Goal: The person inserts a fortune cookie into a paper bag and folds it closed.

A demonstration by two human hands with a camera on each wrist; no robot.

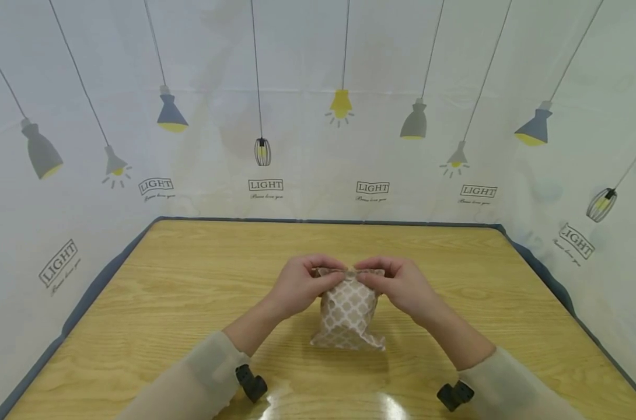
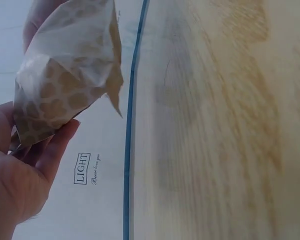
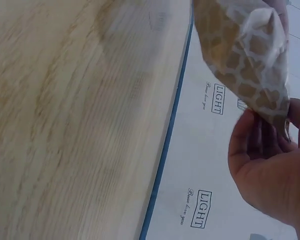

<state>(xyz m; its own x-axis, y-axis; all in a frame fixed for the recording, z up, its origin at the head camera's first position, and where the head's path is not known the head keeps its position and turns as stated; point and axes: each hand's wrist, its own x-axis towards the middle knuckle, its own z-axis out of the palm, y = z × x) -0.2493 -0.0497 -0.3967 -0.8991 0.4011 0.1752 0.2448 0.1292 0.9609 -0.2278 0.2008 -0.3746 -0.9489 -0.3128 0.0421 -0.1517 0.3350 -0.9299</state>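
Note:
A small tan paper bag with a white lattice pattern (image 1: 348, 306) is held up over the middle of the wooden table. My left hand (image 1: 302, 286) pinches its top edge at the left corner, thumb on the near side and fingers behind. At the right corner my right hand (image 1: 399, 287) pinches the same edge in the same way. In the left wrist view the bag (image 2: 65, 70) looks creased and bulging, with a pointed corner sticking out. The right wrist view shows the bag's (image 3: 250, 55) side tapering to the pinched corner. The bag's inside is hidden.
The wooden table (image 1: 192, 274) has a dark blue edge (image 1: 297, 221) along its back and sides. Behind it hangs a pale backdrop (image 1: 302, 70) printed with lamps and LIGHT labels. Black wrist devices sit at the left cuff (image 1: 251, 382) and right cuff (image 1: 455, 395).

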